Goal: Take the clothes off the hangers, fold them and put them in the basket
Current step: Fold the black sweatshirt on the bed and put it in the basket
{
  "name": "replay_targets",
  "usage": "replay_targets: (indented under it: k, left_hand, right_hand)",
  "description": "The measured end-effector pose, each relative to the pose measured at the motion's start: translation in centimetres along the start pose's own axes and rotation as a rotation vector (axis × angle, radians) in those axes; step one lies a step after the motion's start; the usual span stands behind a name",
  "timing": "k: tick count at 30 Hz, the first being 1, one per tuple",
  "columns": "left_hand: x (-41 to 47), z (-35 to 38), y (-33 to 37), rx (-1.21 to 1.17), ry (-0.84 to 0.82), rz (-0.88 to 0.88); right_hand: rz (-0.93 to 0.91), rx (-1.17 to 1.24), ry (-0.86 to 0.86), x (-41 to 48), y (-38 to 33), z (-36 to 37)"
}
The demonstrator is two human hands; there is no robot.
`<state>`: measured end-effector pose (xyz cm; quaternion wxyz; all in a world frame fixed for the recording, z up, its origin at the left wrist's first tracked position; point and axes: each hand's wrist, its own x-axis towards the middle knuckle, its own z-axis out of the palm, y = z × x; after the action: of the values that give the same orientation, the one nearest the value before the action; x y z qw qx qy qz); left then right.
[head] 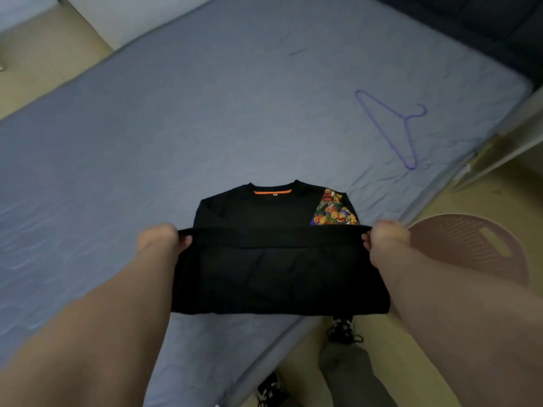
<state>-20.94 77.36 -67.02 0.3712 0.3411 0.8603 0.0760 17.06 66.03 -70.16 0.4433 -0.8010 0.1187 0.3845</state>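
A black shirt (264, 210) with an orange neck label and a colourful printed patch on one shoulder lies on the blue-grey mattress (205, 98), collar pointing away from me. Its lower half is lifted and doubled toward the collar. My left hand (163, 237) grips the left end of the raised fold, and my right hand (385, 237) grips the right end. A purple wire hanger (407, 118) lies bare on the mattress to the right, beyond the shirt. The pink mesh basket (470, 242) stands on the floor just right of my right hand.
The mattress edge runs diagonally under my arms, with beige floor below and to the right. My legs and dark patterned shoes (342, 329) stand by that edge. A dark piece of furniture (484, 22) fills the far right corner.
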Motion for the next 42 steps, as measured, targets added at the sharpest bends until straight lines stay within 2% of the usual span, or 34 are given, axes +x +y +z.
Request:
replay_targets:
  k: [3,6,12,14,16,20,22,24,27,29,31,33,36,40,42]
  left_hand:
    - [4.8,3.5,2.6,0.177,-0.010,0.118]
    - [10.4,7.6,4.8,0.208,0.035,0.168]
    - [16.9,12.5,6.9,-0.004,0.104,0.019]
    - [18.3,13.8,7.2,-0.232,0.036,-0.007]
    - [19.3,14.5,7.4,-0.443,0.061,-0.068]
    - [21.1,16.2,8.3,-0.415,0.067,-0.008]
    - [21.6,17.0,8.7,-0.221,0.022,0.022]
    - [21.1,17.6,8.8,0.214,0.042,0.172]
    - [20.4,18.9,9.2,0.791,0.084,0.527]
    - [20.7,19.6,9.6,0.992,-0.067,0.645]
    - [21.1,20.4,9.9,1.073,-0.224,0.633]
    - [21.3,20.8,10.1,1.110,-0.221,0.648]
    - [21.6,21.0,10.8,1.224,-0.179,0.715]
    - [22.2,20.4,11.2,1.353,-0.221,0.728]
    - [22.3,20.0,11.2,1.388,-0.198,0.725]
  right_hand:
    - [-0.061,-0.046,-0.108,5.0,-1.4,4.7]
    - [-0.076,-0.025,-0.090,10.7,-2.0,9.6]
    - [-0.191,-0.150,-0.056,19.1,-1.7,16.6]
    - [-0.227,-0.181,-0.043,20.5,-1.5,17.7]
    - [-0.265,-0.183,-0.057,20.8,-1.7,18.5]
    - [-0.275,-0.256,-0.090,22.6,-1.9,19.7]
    - [-0.290,-0.357,-0.119,23.2,-2.0,19.8]
    - [-0.387,-0.640,-0.151,23.0,-2.1,19.7]
    - [-0.665,-1.220,-0.155,21.7,-2.2,19.9]
    - [-0.866,-1.443,-0.244,20.8,-2.5,20.8]
    - [-0.918,-1.586,-0.453,20.4,-2.5,22.2]
    - [-0.896,-1.682,-0.604,20.1,-2.0,23.4]
    - [-0.866,-1.794,-0.641,19.9,-2.2,24.3]
    - [-0.688,-2.052,-0.649,19.4,-3.4,25.1]
    - [-0.659,-2.147,-0.628,19.1,-3.8,25.3]
